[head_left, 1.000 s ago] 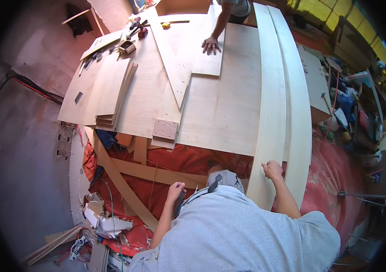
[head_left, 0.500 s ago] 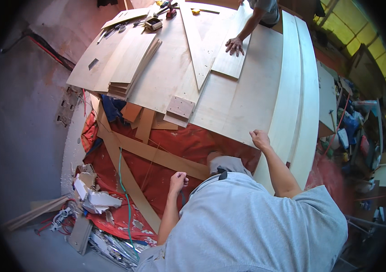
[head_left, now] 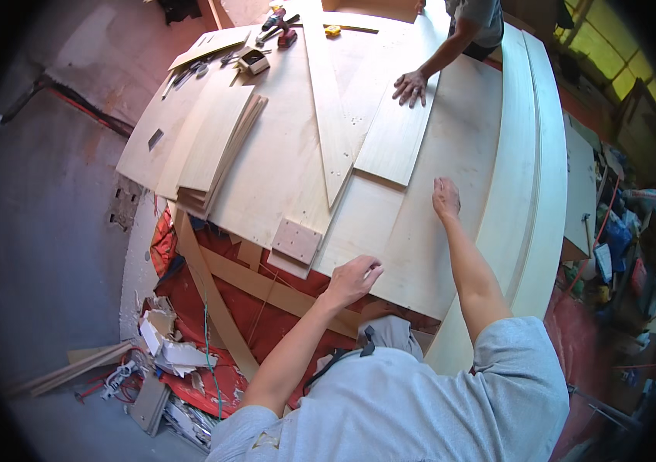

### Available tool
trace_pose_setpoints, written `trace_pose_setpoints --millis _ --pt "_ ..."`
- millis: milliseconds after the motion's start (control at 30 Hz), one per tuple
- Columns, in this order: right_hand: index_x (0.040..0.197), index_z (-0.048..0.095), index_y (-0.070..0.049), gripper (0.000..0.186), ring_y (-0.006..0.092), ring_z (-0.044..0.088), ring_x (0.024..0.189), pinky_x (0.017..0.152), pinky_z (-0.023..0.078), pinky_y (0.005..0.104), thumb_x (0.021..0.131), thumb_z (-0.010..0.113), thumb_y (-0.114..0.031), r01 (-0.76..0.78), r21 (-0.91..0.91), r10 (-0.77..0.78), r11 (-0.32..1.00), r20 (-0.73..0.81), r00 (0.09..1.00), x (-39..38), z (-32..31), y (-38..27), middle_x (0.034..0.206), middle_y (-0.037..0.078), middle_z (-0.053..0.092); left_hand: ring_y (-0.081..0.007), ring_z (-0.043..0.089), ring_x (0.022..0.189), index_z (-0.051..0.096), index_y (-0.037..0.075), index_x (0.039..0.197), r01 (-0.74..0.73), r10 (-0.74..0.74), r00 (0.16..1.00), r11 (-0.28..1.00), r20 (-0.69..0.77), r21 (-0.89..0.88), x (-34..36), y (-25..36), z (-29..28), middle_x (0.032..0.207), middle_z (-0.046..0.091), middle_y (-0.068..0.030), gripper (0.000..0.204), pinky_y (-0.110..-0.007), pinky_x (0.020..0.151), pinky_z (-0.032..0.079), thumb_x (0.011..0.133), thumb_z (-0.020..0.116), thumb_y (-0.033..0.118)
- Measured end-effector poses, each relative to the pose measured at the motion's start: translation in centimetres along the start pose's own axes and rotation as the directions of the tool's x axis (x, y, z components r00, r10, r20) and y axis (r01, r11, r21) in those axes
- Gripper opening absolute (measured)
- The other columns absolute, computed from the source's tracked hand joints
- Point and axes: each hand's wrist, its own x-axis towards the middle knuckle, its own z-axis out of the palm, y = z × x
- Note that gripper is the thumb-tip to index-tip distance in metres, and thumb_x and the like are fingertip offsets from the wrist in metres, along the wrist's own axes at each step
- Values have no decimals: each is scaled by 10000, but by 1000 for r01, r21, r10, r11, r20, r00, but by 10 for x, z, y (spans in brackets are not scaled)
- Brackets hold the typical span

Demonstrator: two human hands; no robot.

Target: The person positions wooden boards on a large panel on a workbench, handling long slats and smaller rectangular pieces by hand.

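My left hand hovers at the near edge of a large plywood worktop, its fingers loosely bent and holding nothing. Farther in, my right hand is above the bare plywood, fingers extended with nothing visible in them. Between and beyond my hands lies a narrow plywood board. A co-worker's hand rests flat on its far part. Left of that board, a long tapering strip points toward me. Nearest my left hand is a small drilled wooden block at the worktop's edge.
Stacked boards lie on the left. A cordless drill and yellow tape measure sit at the back. Long planks run along the right. Red sheeting, broken debris and a green cord are below.
Both my hands have reached forward over the worktop, their fingers loosening from fists. The view has shifted with my lean. The co-worker's hand stays on the narrow board.
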Motion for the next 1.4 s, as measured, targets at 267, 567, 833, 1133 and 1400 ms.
trace_pose_setpoints --millis 267,567,833,1133,1400 --pt "1385 596 2 591 399 535 1339 1154 392 493 1058 501 -480 32 -93 -35 995 -40 999 211 56 -9 1427 210 586 -337 576 1316 586 48 1338 -336 341 938 867 54 367 289 -20 55 1411 611 -146 512 -503 1146 420 968 707 381" --pt "1627 296 -5 793 325 240 1591 1303 136 488 1076 361 -572 -72 -266 64 961 -42 997 321 124 -19 1691 180 326 -291 257 1595 345 48 1618 -414 432 898 756 89 506 385 -99 81 1721 279 -140 918 -490 1313 166 941 610 608" --pt "1637 239 23 783 376 204 1599 1300 82 530 1090 329 -531 -7 -262 2 965 -20 1000 306 137 -16 1700 224 288 -291 214 1611 370 87 1618 -370 406 912 761 54 533 371 -104 82 1733 262 -111 858 -508 1322 122 918 637 506" --pt "1629 303 -22 717 361 261 1574 1270 133 600 1102 337 -506 65 -299 -83 952 -47 995 245 137 -21 1663 205 354 -284 254 1599 384 98 1612 -348 378 925 797 43 493 310 -103 74 1726 286 -104 842 -507 1323 133 900 646 462" --pt "1609 352 -26 679 386 299 1551 1258 165 609 1110 338 -488 106 -377 -128 920 -34 991 189 132 -18 1646 230 368 -274 268 1593 387 103 1612 -347 363 930 824 52 449 254 -102 73 1722 296 -97 843 -503 1323 139 893 655 453"
